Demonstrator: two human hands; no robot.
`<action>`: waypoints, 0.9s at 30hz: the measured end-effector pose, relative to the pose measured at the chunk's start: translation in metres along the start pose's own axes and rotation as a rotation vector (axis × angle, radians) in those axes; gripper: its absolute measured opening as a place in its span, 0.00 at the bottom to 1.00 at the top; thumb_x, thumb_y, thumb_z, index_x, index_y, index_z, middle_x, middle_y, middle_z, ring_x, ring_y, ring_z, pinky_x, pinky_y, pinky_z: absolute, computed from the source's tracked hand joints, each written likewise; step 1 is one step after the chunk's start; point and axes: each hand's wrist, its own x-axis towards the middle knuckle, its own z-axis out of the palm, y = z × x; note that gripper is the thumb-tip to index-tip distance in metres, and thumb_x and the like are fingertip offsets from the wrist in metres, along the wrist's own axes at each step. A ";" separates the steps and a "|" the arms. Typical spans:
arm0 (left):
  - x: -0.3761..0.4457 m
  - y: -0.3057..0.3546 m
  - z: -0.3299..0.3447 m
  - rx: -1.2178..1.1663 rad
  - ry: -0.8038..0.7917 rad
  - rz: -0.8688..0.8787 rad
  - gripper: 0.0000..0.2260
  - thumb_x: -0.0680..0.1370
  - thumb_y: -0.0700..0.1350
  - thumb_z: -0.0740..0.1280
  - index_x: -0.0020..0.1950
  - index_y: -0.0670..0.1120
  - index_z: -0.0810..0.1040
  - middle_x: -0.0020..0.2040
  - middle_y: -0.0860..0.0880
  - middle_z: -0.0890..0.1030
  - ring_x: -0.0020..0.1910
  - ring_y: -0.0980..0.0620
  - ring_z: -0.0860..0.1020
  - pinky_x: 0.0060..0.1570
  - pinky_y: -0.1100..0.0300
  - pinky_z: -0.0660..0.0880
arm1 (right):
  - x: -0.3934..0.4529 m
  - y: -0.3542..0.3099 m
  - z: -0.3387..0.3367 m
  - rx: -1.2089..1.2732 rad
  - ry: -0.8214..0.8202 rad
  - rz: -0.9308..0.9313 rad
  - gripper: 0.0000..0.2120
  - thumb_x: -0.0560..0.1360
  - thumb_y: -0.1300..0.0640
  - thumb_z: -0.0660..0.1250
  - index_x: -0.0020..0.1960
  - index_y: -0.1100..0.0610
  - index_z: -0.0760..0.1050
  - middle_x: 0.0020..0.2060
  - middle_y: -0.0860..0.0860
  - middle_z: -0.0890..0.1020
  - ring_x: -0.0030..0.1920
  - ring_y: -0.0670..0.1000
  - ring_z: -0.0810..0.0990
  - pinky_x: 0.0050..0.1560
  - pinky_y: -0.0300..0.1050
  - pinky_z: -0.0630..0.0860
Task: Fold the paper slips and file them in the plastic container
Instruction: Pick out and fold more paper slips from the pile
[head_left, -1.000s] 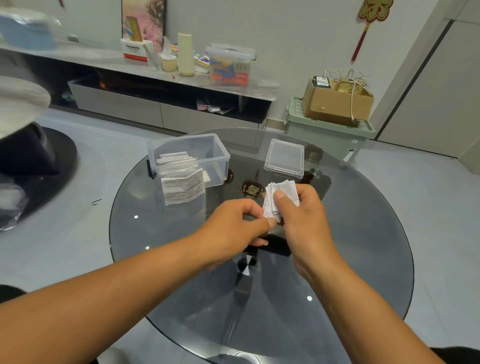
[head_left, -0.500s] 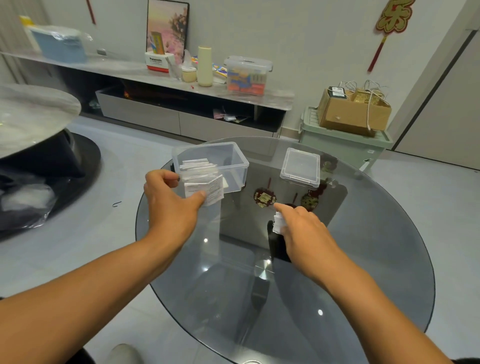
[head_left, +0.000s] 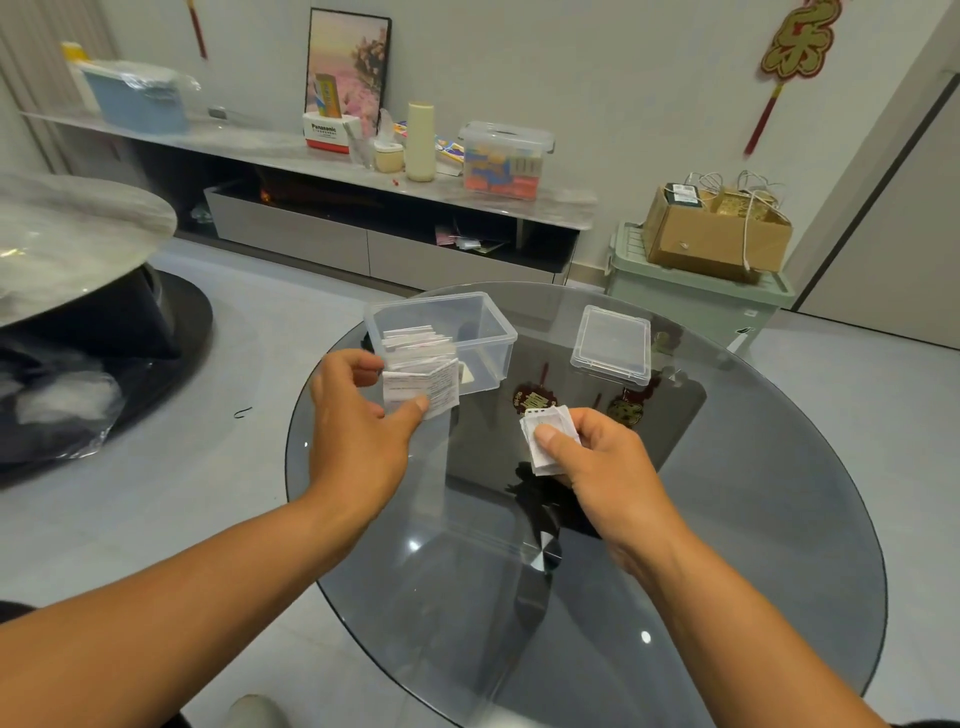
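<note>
glass table (head_left: 727, 519): round, bearing all below.
plastic container (head_left: 488, 332): open, at 11 o'clock, slips filed upright inside.
left hand (head_left: 358, 426): thumb and fingers pinching folded slip (head_left: 422, 387), just at container's near wall; nearer hand.
right hand (head_left: 597, 462): thumb clamping slip stack (head_left: 550, 434), 1 o'clock of centre.

Both forearms are bare from the lower edge of the view up to the wrists, with no sleeve showing on either one. The left hand (head_left: 358, 431) and the right hand (head_left: 597, 467) are bare too, without gloves. No ring, watch or band shows on the visible fingers or wrists. The thumbnails are short and plain.
</note>
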 end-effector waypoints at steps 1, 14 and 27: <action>0.000 -0.001 0.000 0.049 -0.024 0.067 0.23 0.76 0.49 0.76 0.64 0.58 0.67 0.60 0.53 0.70 0.44 0.56 0.75 0.39 0.66 0.71 | 0.001 0.000 0.001 -0.004 -0.011 -0.004 0.05 0.82 0.56 0.68 0.53 0.51 0.82 0.46 0.52 0.87 0.43 0.48 0.83 0.45 0.42 0.78; 0.001 -0.007 0.007 0.315 -0.174 0.356 0.08 0.78 0.48 0.73 0.56 0.56 0.80 0.55 0.57 0.67 0.54 0.53 0.76 0.44 0.60 0.76 | 0.005 0.000 0.003 -0.154 -0.117 -0.104 0.05 0.83 0.53 0.65 0.54 0.48 0.80 0.45 0.45 0.85 0.41 0.40 0.80 0.41 0.32 0.73; -0.013 0.016 0.010 -0.152 -0.538 0.138 0.16 0.74 0.41 0.78 0.53 0.55 0.75 0.43 0.49 0.78 0.35 0.54 0.76 0.39 0.61 0.79 | 0.000 -0.009 -0.002 0.080 -0.264 -0.079 0.09 0.85 0.55 0.61 0.59 0.55 0.78 0.55 0.58 0.86 0.55 0.56 0.84 0.67 0.62 0.76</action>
